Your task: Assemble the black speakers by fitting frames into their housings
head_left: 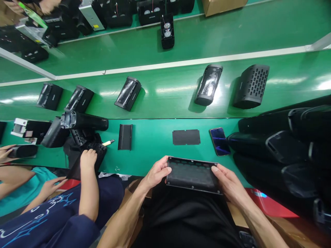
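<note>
Between my two hands is a black speaker grille panel (192,175), its hollow side facing up, held over my lap at the bench edge. My left hand (157,172) grips its left end, thumb on the inner face. At the right end my right hand (226,177) pinches it the same way, fingers hidden underneath. Just beyond it lies a flat black mesh sheet (186,137) with notched corners. A phone (219,141) rests to the right of that sheet. Farther left, a black rectangular panel (125,137) lies on the green mat.
Several black speakers (128,93) stand on the green conveyor (165,103) ahead. Large black housings (279,151) crowd my right side. On my left a co-worker's hand (88,159) is among black parts, near a yellow-handled cutter (108,142). A red stool (274,205) is low at right.
</note>
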### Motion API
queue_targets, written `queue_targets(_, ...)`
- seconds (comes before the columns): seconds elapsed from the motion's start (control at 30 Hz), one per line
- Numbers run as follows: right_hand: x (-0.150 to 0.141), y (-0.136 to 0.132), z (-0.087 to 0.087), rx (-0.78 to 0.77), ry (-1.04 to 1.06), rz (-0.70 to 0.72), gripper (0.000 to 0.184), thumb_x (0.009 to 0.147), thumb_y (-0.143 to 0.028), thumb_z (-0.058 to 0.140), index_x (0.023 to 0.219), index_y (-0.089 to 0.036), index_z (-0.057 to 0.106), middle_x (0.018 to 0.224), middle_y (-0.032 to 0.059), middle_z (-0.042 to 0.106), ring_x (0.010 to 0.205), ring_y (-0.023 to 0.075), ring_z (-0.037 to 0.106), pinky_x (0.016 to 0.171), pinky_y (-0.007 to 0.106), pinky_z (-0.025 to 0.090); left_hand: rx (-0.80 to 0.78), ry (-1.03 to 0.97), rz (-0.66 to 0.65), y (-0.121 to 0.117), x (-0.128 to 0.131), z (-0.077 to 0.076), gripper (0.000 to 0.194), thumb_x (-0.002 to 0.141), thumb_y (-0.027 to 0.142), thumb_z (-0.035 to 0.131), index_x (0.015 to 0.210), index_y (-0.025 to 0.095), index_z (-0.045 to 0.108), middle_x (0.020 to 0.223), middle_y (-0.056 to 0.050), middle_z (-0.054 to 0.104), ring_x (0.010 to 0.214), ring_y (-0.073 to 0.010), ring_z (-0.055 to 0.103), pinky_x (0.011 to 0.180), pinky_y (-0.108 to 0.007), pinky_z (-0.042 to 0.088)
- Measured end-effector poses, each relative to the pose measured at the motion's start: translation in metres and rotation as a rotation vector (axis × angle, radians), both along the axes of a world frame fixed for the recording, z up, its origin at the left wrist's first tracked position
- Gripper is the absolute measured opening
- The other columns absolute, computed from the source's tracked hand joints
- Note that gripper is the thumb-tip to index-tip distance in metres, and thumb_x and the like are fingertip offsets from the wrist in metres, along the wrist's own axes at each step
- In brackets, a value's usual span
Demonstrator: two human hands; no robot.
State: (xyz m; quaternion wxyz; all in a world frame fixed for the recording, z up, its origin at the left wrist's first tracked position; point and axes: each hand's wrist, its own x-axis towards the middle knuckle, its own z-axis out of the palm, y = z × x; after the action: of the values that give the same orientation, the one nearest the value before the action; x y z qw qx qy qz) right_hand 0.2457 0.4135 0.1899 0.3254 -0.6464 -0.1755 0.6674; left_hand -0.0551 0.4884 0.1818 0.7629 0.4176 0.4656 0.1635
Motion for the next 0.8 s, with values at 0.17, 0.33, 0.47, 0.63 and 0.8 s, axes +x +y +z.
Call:
queue_targets(0.17, 0.001, -0.002, -0.004, 0.006, -0.045, 0.018, 0.044, 0.084, -0.064, 0.075, 0.084, -0.021, 0.069, 0.077, 0.0041, 0.073, 0.071, 0.0235, 0.066, 0.063, 0.030, 0.054, 0.033, 0.025, -0.030, 0.000, -0.001, -0.001, 0.036, 0.092, 0.054, 0.064, 0.094, 0.020, 0.049, 0.070, 0.006, 0.040, 0.059, -0.0099, 0.036, 0.056, -0.024, 0.029)
queue_targets(0.33, 0.001, -0.001, -0.005, 0.010, -0.071, 0.022, 0.042, 0.085, -0.062, 0.074, 0.087, -0.021, 0.072, 0.081, 0.0052, 0.075, 0.075, 0.0253, 0.068, 0.066, 0.032, 0.056, 0.037, 0.021, -0.053, 0.000, -0.002, 0.001, 0.036, 0.093, 0.054, 0.063, 0.100, 0.020, 0.054, 0.070, 0.003, 0.048, 0.058, -0.0117, 0.041, 0.058, -0.025, 0.030)
queue_targets(0.47, 0.002, -0.002, -0.005, 0.002, -0.039, 0.019, 0.046, 0.082, -0.064, 0.077, 0.095, -0.020, 0.075, 0.082, 0.0063, 0.076, 0.079, 0.0280, 0.070, 0.070, 0.035, 0.057, 0.042, 0.001, -0.066, -0.001, -0.003, 0.002, 0.035, 0.094, 0.052, 0.063, 0.105, 0.020, 0.056, 0.072, 0.002, 0.052, 0.059, -0.0122, 0.042, 0.059, -0.026, 0.030)
queue_targets(0.63, -0.001, 0.000, -0.004, -0.006, 0.044, -0.018, 0.045, 0.086, -0.062, 0.075, 0.103, -0.019, 0.076, 0.087, 0.0049, 0.078, 0.077, 0.0238, 0.069, 0.069, 0.031, 0.055, 0.031, 0.017, -0.042, -0.001, -0.004, -0.005, 0.040, 0.090, 0.055, 0.067, 0.094, 0.019, 0.049, 0.071, 0.005, 0.042, 0.063, -0.0103, 0.036, 0.059, -0.024, 0.027)
queue_targets(0.8, -0.006, 0.007, 0.005, -0.031, 0.116, -0.042, 0.048, 0.084, -0.064, 0.076, 0.104, -0.021, 0.076, 0.091, 0.0058, 0.080, 0.079, 0.0262, 0.072, 0.068, 0.031, 0.055, -0.100, -0.050, -0.026, -0.005, -0.004, -0.013, 0.047, 0.086, 0.057, 0.070, 0.104, 0.018, 0.051, 0.079, 0.001, 0.053, 0.069, -0.0140, 0.050, 0.068, -0.027, 0.042)
